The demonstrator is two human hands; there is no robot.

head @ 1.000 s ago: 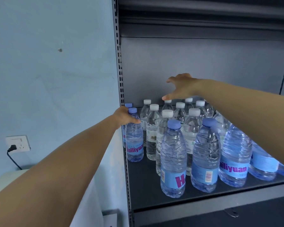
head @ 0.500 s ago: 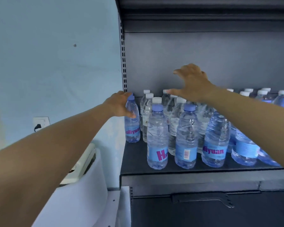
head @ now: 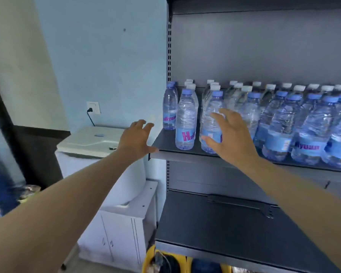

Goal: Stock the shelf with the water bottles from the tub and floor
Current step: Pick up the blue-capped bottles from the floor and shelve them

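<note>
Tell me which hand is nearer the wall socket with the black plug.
Left. The left hand hovers open below and right of the wall socket, off the shelf's left end. The right hand is farther right, before the front bottles.

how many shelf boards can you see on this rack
2: the upper shelf carrying the water bottles, and the lower shelf beneath it, bare apart from a black bracket. Others may lie out of frame.
</note>
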